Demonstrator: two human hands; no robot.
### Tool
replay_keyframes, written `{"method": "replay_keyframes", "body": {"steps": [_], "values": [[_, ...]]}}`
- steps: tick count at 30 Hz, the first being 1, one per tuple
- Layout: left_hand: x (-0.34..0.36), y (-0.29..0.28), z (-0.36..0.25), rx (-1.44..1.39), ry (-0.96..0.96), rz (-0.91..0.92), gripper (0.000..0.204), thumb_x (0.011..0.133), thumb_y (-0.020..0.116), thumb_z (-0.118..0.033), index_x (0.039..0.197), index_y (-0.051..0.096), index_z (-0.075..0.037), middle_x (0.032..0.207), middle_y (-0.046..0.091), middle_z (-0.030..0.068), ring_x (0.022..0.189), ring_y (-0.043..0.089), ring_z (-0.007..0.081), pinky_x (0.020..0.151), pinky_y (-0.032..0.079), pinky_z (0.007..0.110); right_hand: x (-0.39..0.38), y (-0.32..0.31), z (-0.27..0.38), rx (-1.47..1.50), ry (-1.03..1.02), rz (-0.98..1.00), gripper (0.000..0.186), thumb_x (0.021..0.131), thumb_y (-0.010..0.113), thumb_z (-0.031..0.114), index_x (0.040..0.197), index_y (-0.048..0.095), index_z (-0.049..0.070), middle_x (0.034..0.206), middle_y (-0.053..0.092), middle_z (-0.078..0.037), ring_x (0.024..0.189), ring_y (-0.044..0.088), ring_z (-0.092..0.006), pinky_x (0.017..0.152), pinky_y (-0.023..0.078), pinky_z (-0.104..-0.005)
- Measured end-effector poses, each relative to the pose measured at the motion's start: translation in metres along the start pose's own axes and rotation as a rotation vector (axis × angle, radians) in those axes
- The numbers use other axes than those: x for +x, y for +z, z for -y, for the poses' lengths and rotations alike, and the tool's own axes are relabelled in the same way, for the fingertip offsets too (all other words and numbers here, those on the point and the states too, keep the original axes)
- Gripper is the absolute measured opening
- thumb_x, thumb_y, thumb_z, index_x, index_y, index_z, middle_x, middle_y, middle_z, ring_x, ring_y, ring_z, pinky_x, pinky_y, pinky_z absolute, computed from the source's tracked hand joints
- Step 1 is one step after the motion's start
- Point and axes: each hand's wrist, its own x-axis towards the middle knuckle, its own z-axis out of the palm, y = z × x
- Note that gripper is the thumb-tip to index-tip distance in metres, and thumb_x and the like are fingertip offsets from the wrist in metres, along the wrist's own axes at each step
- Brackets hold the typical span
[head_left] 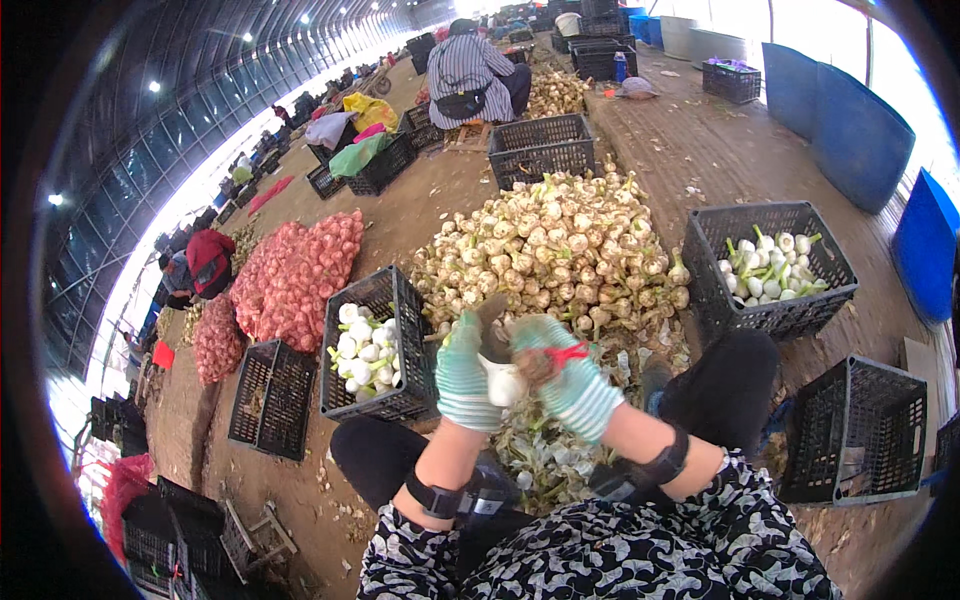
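Note:
My left hand, in a green-and-white striped glove, is closed around a peeled white garlic bulb. Just to its right, my right hand wears a matching glove and has its fingers closed. Something brown and blurred shows at those fingers, and a red strip lies across them. A dark, flat, blade-like piece rises between the hands; which hand holds it, I cannot tell. Directly beyond lies a large heap of unpeeled garlic. Peelings cover the ground between my legs.
Black crates of peeled garlic stand left and right of the heap. Other crates sit at left, at right and beyond the heap. Red mesh sacks lie left. A person in stripes sits ahead.

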Motion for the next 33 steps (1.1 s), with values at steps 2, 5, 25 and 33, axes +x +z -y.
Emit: {"method": "replay_keyframes", "body": {"steps": [2, 5, 25, 33], "values": [[-0.005, 0.006, 0.011, 0.595, 0.401, -0.199, 0.040, 0.085, 0.046, -0.031, 0.107, 0.051, 0.002, 0.093, 0.056, 0.0072, 0.077, 0.052, 0.0130, 0.067, 0.043, 0.025, -0.007, 0.004, -0.007, -0.717, -0.488, 0.065, 0.011, 0.081, 0.049, 0.000, 0.092, 0.047, 0.002, 0.085, 0.051, -0.004, 0.079, 0.050, -0.0090, 0.067, 0.043, -0.0212], [-0.008, 0.014, 0.026, 0.652, 0.725, -0.240, 0.040, 0.085, 0.047, -0.031, 0.107, 0.051, 0.002, 0.095, 0.055, 0.0068, 0.077, 0.050, 0.0113, 0.067, 0.043, 0.025, 0.003, -0.006, -0.010, -0.552, -0.370, 0.071, 0.027, 0.081, 0.044, -0.004, 0.108, 0.045, 0.001, 0.103, 0.052, -0.011, 0.088, 0.053, -0.0165, 0.080, 0.046, -0.0267], [0.145, -0.082, 0.020, -0.079, -0.072, -0.120, 0.043, 0.087, 0.038, -0.034, 0.110, 0.046, 0.002, 0.094, 0.055, 0.0176, 0.080, 0.058, 0.0307, 0.062, 0.052, 0.043, 0.142, -0.042, 0.062, -1.449, -0.229, 0.451, 0.031, 0.063, 0.068, 0.004, 0.094, 0.061, 0.005, 0.083, 0.058, -0.010, 0.072, 0.056, -0.0189, 0.065, 0.045, -0.0287], [0.177, -0.101, 0.018, 0.065, 0.042, -0.178, 0.042, 0.086, 0.043, -0.032, 0.106, 0.051, 0.003, 0.078, 0.056, 0.0072, 0.062, 0.052, 0.0148, 0.056, 0.045, 0.029, 0.196, -0.036, 0.056, -2.025, -0.268, 0.514, 0.021, 0.061, 0.062, 0.016, 0.079, 0.058, 0.006, 0.075, 0.057, -0.014, 0.076, 0.055, -0.0321, 0.066, 0.046, -0.0380]]}}
